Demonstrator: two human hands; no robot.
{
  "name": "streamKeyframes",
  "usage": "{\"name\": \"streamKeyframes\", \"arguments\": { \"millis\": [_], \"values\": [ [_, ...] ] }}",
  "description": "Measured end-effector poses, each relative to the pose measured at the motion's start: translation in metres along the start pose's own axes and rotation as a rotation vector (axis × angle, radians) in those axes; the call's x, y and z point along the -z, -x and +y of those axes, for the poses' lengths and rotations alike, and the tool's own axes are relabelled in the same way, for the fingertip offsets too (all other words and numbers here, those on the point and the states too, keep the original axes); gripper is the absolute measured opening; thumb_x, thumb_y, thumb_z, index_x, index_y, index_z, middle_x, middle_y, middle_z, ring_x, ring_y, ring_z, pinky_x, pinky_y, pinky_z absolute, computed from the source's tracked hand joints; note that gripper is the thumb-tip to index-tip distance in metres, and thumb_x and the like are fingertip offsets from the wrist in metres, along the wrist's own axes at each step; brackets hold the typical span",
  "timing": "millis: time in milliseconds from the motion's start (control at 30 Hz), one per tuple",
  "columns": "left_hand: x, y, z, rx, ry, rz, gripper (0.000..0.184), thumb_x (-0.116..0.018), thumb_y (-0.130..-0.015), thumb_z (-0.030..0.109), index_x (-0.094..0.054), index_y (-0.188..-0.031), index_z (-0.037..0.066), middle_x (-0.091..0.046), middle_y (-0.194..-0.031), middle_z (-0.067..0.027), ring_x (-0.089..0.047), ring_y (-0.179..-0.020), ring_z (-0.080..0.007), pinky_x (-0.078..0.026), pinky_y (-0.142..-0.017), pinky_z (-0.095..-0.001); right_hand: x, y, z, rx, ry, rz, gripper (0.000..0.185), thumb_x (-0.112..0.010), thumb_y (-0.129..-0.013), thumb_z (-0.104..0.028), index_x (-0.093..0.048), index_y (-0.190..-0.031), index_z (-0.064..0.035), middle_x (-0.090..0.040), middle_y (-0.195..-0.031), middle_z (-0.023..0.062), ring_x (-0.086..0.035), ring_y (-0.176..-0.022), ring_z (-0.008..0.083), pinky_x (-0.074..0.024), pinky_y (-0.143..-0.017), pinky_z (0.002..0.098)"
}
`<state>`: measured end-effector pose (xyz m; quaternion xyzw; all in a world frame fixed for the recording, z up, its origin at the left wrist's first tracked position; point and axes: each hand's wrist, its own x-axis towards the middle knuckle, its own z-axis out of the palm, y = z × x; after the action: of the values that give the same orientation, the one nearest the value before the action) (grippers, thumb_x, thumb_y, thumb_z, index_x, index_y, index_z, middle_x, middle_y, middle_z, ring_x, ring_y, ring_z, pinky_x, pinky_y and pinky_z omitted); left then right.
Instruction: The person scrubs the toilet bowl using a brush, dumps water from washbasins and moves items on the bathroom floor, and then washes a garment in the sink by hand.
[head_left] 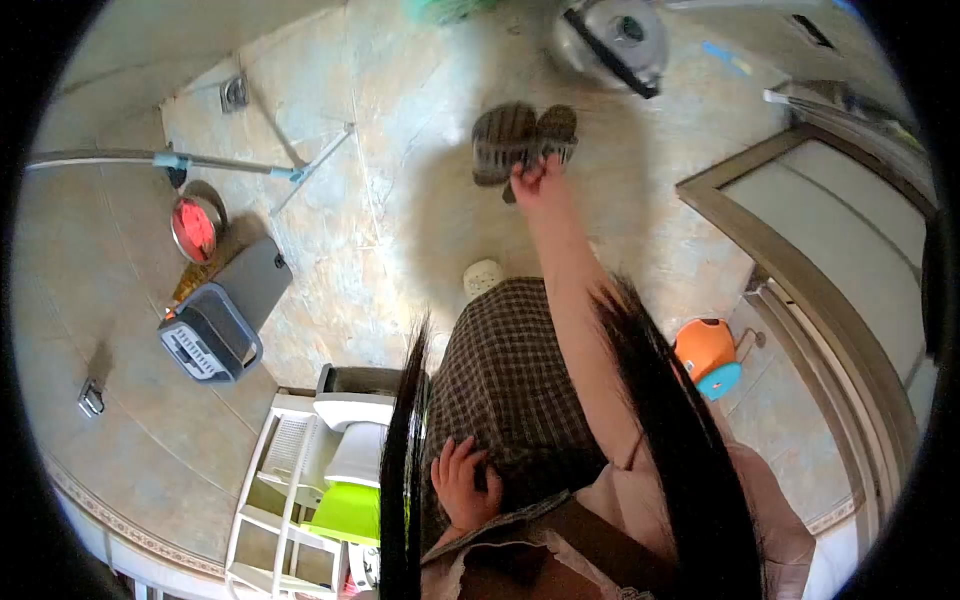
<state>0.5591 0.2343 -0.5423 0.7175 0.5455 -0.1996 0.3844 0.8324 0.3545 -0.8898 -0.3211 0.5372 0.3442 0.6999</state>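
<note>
My right hand (pixel 540 185) reaches forward with its fingers closed at the near edge of a pair of dark brown slotted slippers (pixel 505 140). The slippers are over the tiled floor, slightly blurred, and their shadow falls around them. Whether they touch the floor I cannot tell. My left hand (pixel 463 485) lies on the dark plaid cloth (pixel 510 350) over my lap, fingers spread and holding nothing. Below the slippers, the tip of a pale shoe with small holes (pixel 482 277) shows past the cloth.
A squeegee (pixel 235 163), a metal bowl with something red (pixel 195 230) and a grey bucket (pixel 215 335) are at left. A white shelf rack (pixel 290 480) holds basins. An appliance with a dark handle (pixel 612 45) stands ahead. At right are a framed door (pixel 800 190) and an orange container (pixel 703 345).
</note>
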Motion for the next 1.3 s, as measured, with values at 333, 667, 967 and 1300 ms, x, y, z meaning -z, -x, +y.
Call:
{"name": "streamKeyframes", "arguments": {
  "millis": [333,667,967,1300],
  "values": [
    [-0.002,0.042,0.026,-0.437,-0.095,-0.091,0.022,-0.056,-0.074,0.020,-0.060,-0.093,0.009,-0.056,-0.108,-0.0095,-0.044,-0.114,-0.0290,-0.031,-0.094,-0.0469,0.125,0.256,-0.170,-0.027,0.431,0.046,0.030,-0.057,-0.084,-0.032,-0.051,-0.086,-0.0024,-0.043,-0.074,0.0071,-0.041,-0.059,0.0160,-0.0422,-0.054,0.0339],
    [0.086,-0.010,0.071,-0.533,-0.042,-0.645,0.026,-0.058,-0.081,0.023,-0.060,-0.095,0.001,-0.063,-0.083,-0.0137,-0.060,-0.078,-0.0200,-0.047,-0.070,-0.0317,0.251,0.489,-0.259,0.134,-0.029,-0.073,0.026,-0.054,-0.086,-0.035,-0.051,-0.095,-0.0107,-0.056,-0.087,0.0058,-0.052,-0.081,0.0233,-0.0394,-0.078,0.0453],
    [0.153,0.089,0.456,-1.272,-0.070,-0.016,0.047,-0.052,-0.087,0.016,-0.035,-0.127,-0.001,-0.038,-0.130,-0.0168,-0.036,-0.121,-0.0247,-0.025,-0.102,-0.0356,0.379,0.489,-0.316,0.551,-0.780,-0.111,0.031,-0.042,-0.091,-0.036,-0.050,-0.100,-0.0078,-0.049,-0.085,0.0067,-0.047,-0.077,0.0227,-0.0396,-0.077,0.0457],
    [0.062,0.141,0.597,-1.307,0.296,0.788,0.055,-0.059,-0.083,0.020,-0.032,-0.130,0.008,-0.050,-0.091,-0.0133,-0.055,-0.078,-0.0208,-0.045,-0.063,-0.0350,0.532,0.405,-0.460,0.866,-1.429,-0.120,0.032,-0.031,-0.091,-0.025,-0.045,-0.114,-0.0083,-0.052,-0.112,0.0109,-0.049,-0.103,0.0310,-0.0390,-0.089,0.0486]
  ]
}}
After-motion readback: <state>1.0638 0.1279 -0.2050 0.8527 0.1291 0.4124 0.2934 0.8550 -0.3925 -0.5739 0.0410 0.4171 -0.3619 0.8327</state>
